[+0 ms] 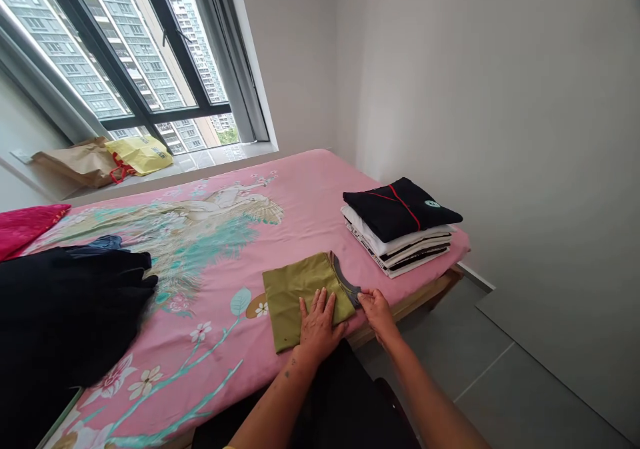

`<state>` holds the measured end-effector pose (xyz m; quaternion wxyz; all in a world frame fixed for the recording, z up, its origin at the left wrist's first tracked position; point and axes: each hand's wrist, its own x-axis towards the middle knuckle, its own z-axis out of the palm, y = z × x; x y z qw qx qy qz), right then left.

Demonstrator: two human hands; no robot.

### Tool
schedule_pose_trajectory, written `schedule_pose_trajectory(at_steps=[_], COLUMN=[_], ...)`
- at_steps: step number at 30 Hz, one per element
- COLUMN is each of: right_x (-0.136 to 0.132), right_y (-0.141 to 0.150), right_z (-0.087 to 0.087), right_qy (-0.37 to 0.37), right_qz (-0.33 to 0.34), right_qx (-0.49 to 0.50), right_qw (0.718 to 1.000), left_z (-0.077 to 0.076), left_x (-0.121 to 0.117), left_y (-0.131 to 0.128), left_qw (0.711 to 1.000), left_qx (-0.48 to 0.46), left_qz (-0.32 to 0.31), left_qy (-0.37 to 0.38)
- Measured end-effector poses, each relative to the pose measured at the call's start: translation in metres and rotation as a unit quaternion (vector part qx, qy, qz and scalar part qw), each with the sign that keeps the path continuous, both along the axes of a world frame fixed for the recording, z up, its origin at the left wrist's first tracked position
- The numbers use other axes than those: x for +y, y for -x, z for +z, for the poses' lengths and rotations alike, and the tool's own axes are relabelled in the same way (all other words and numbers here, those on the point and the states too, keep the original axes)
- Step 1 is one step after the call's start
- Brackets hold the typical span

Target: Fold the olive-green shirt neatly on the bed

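T-shirt [295, 292] in olive green, with a dark grey neckband [345, 280], lies on the near right part of the pink floral bedsheet [315, 192], already brought down to a compact, roughly rectangular shape. The left hand [320, 322] rests palm down on its near right part, fingers spread wide, gripping nothing. The right hand [377, 314] is narrow, thumb and fingertips pinched at the near end of the neckband. Folding of this piece looks mostly done; what seems left is small, perhaps squaring the neckline end and smoothing the surface. It lies apart from the stack.

That stack of folded clothes [385, 259] stands to the right of the shirt and farther off, close to the right edge of the bed [440, 284]. A black garment [367, 208] with red piping [404, 206] and a small round emblem [432, 204] tops it, above layers of white and black cloth. This portion appears finished, though the number of pieces is hard to tell.

On the left, black clothing [75, 309] lies in a loose heap, some blue cloth [107, 243] showing at its far side. Nothing there looks folded, so a fair share probably remains. Whether the magenta fabric [30, 228] at the far left counts too is unclear.
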<state>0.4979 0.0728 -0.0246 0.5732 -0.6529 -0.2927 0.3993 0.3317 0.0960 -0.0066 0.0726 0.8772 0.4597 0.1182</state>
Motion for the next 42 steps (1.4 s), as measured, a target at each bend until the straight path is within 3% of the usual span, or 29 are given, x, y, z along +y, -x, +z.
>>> schedule_pose_trajectory(at_steps=[2, 5, 10, 17, 21, 27, 36, 39, 42], right_x=[-0.002, -0.01, -0.016, 0.023, 0.047, 0.058, 0.065, 0.068, 0.07], right_y=[0.0, 0.003, 0.006, -0.009, -0.016, -0.019, -0.027, -0.029, -0.029], right_z=[-0.001, 0.003, 0.008, 0.027, 0.03, 0.019, 0.018, 0.023, 0.029], right_qy=[-0.017, 0.017, 0.024, 0.033, 0.038, 0.041, 0.065, 0.078, 0.089], right_qz=[0.006, 0.077, 0.097, 0.154, 0.226, 0.25, 0.301, 0.345, 0.361], right_qx=[-0.082, -0.187, -0.247, -0.336, -0.333, -0.288, -0.237, -0.232, -0.296], right_qw=[0.997, 0.979, 0.964, 0.929, 0.915, 0.924, 0.921, 0.906, 0.88], left_z=[0.0, -0.001, -0.004, 0.012, 0.026, 0.039, 0.055, 0.059, 0.06], left_x=[-0.002, -0.005, -0.004, 0.019, 0.038, 0.069, 0.09, 0.09, 0.09], left_y=[0.0, 0.001, -0.004, -0.018, -0.024, -0.036, -0.037, -0.033, -0.029], left_qw=[1.0, 1.0, 0.996, 0.99, 0.996, 0.988, 0.984, 0.985, 0.986], left_qx=[-0.008, -0.025, -0.089, -0.132, -0.059, 0.105, 0.142, 0.133, 0.122], left_qz=[-0.002, -0.009, 0.011, 0.042, 0.024, -0.024, -0.067, -0.082, -0.092], left_qy=[-0.01, -0.014, -0.018, 0.009, 0.067, 0.113, 0.081, 0.069, 0.062])
